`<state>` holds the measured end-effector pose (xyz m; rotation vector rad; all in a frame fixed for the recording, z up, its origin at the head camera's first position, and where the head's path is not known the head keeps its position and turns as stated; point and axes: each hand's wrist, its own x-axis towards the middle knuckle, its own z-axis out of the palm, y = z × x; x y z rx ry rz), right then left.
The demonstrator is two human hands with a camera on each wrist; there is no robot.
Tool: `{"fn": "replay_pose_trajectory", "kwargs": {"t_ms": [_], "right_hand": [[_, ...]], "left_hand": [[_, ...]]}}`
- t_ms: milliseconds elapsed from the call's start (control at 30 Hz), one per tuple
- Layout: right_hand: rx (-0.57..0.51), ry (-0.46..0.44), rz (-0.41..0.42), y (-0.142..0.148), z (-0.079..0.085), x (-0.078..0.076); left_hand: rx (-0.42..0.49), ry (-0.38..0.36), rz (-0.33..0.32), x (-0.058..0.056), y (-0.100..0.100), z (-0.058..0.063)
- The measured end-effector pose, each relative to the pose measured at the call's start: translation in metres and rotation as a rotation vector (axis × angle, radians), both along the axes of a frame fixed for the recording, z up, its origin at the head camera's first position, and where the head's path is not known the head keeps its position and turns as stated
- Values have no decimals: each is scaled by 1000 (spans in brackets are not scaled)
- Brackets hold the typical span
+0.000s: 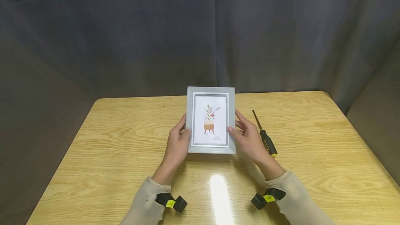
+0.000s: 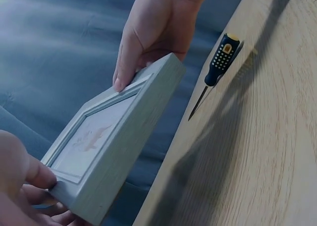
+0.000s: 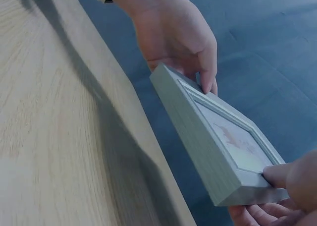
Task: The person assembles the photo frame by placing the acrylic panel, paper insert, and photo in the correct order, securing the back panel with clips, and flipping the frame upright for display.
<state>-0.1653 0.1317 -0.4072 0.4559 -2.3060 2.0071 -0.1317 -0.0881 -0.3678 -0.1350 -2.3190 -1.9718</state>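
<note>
A grey picture frame (image 1: 210, 149) is held up above the table, its front turned toward me. Behind its pane sits a print of a potted plant on a legged stand. My left hand (image 1: 177, 141) grips the left edge, thumb on the front border and fingers behind. On the opposite edge my right hand (image 1: 250, 141) grips in the same way. Both wrist views show the frame's thick lower side (image 2: 131, 141) raised off the tabletop. A screwdriver (image 1: 268, 142) with a black and yellow handle lies on the table just right of my right hand.
The light wood table (image 1: 109, 155) has rounded far corners. A dark grey curtain (image 1: 140, 44) hangs behind it and along both sides. Each wrist wears a black strapped camera, such as the left one (image 1: 180, 204). Light glares off the table's near middle.
</note>
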Motion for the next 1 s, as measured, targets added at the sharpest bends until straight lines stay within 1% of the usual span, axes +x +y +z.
{"fn": "replay_pose_trajectory", "kwargs": {"t_ms": [100, 200, 300, 433, 533, 633, 867, 1000], "right_hand": [[-18, -26, 2, 1, -2, -1], [-44, -71, 2, 2, -3, -2], [-58, -105, -3, 2, -4, -2], [1, -109, -33, 3, -5, -2], [79, -113, -58, 3, -7, -3], [130, -120, -56, 3, -9, -4], [181, -110, -35, 4, -16, -6], [213, -126, -20, 4, -21, -8]], "left_hand": [[16, -25, -8, 0, -1, -1], [28, -31, -14, -3, -1, -5], [47, -37, -24, -10, -3, -17], [56, -34, -25, -19, -5, -35], [43, -29, -15, -21, -6, -41], [13, -34, -1, -22, -6, -44], [-63, -49, 31, -24, -7, -49], [-125, -63, 49, -26, -8, -54]]}}
